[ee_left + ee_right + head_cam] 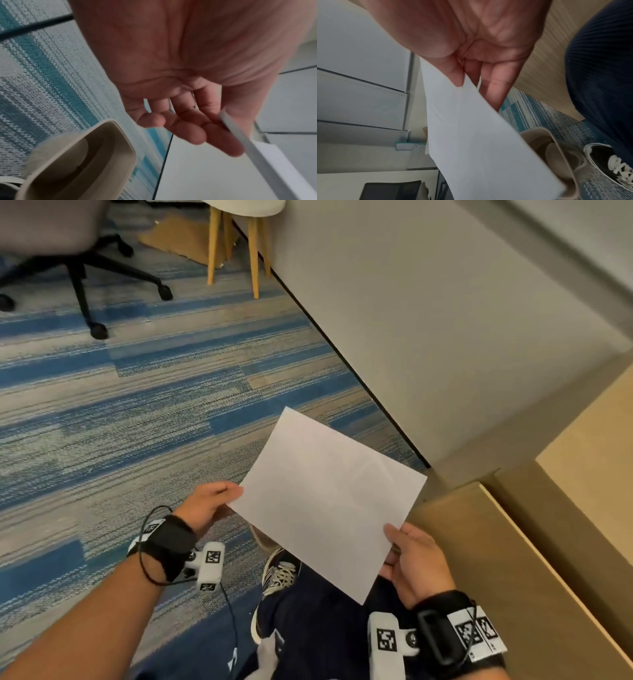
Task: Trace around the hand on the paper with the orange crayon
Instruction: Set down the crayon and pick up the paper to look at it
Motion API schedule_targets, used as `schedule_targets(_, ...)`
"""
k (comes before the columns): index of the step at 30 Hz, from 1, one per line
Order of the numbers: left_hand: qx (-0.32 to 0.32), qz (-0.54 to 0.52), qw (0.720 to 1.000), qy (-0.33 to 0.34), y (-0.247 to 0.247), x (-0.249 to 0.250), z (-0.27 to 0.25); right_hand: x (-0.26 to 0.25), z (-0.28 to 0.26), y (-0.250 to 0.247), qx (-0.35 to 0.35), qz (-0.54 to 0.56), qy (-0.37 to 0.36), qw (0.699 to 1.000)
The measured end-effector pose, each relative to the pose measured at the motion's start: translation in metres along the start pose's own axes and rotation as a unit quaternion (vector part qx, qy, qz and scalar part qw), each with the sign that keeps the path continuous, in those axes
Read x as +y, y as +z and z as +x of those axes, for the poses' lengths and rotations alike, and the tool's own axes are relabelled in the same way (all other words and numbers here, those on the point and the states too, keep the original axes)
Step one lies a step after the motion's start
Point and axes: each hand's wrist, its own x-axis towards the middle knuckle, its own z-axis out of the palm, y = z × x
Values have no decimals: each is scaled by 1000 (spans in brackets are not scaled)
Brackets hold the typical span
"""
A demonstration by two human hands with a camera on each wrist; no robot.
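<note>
Nearest: dark trousers [308, 628] and a laced shoe [275, 583], w/ wrist cameras strapped on both forearms. Just beyond, right hand [416, 563] pinching the near right edge of the paper [329, 501], thumb on top, fingers [494, 88] beneath. Left hand [209, 506] pinching the sheet's left corner between thumb and forefinger [223, 140]. Sheet held in mid-air, blank, tilted, over the striped blue carpet [120, 405]; not resting on anything.

Step in hand, by judgement: prep only, carrying the paper to a work surface; tracing not begun. Orange crayon nowhere in view. Beige rimmed thing [82, 162] under the sheet, prob. a bin or tub, too blurred to say.

Next move calls for: laying the sheet flat on something firm, maybe the wooden top [513, 577] at right, then finding the crayon and spreading one hand on the page.

Farther: grey wall panel [428, 320], wooden-legged chair [239, 244], office chair [68, 251] far left.
</note>
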Motion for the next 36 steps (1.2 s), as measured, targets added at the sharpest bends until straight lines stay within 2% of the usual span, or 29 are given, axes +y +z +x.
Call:
schedule_targets(5, -38, -11, 997, 65, -5, 54, -24, -16, -19, -3, -11, -24, -53, 998)
schedule_targets(10, -47, -1, 992, 121, -1, 96, -44, -42, -53, -1, -42, -22, -121, 991)
schedule_targets(14, -60, 22, 986, 151, 9, 124, -63, -58, -77, -9, -49, -27, -179, 982)
schedule_targets(15, -77, 45, 982, 169, 28, 143, -71, -65, -95, -23, -39, -9, -212, 977)
schedule_targets(18, -93, 71, 975, 187, 43, 164, -80, -73, -108, -34, -39, -15, -238, 970)
schedule_targets(23, -174, 179, 944, 215, 145, 222, -102, -76, -156, -96, 19, 27, -283, 958)
schedule_targets(29, -251, 205, 904, 279, 282, 273, -131, -69, -217, -175, 94, 71, -313, 942)
schedule_targets(32, -301, 253, 864, 316, 348, 278, -147, -64, -246, -218, 142, 78, -315, 935)
schedule_targets(34, -344, 285, 834, 324, 388, 275, -155, -62, -262, -249, 181, 57, -316, 929)
schedule_targets(36, -359, 324, 805, 343, 426, 269, -157, -63, -277, -282, 221, 24, -311, 924)
